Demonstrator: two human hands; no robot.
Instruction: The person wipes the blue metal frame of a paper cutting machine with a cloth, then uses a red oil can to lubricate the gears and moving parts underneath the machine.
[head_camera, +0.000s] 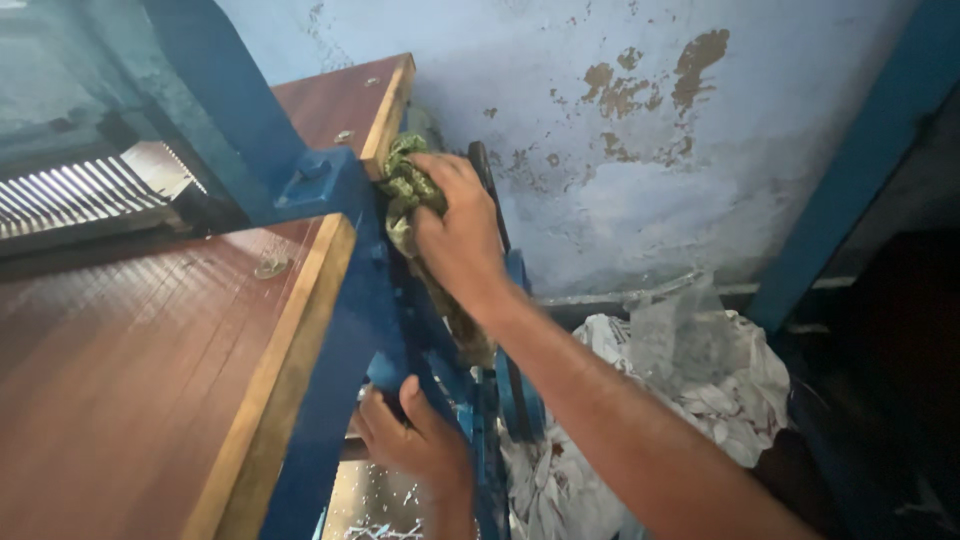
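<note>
Right hand (462, 232) closed around a green rag (405, 185), pressing it against the blue machine frame (345, 290). Left hand (415, 437), fingers curled, gripping the frame lower down. Crumpled clear plastic bag (700, 370) holding white scraps beside.

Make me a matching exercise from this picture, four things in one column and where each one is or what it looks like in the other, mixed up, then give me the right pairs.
Things:
1. green cloth
2. left hand
3. wooden tabletop
4. wall

Descriptions:
A. pale blue with brown flaked patches
B. grips the blue frame low down
C. reddish brown with a light edge strip
D. pressed against the frame under the right hand

Pairs: 1-D, 2-B, 3-C, 4-A
</note>
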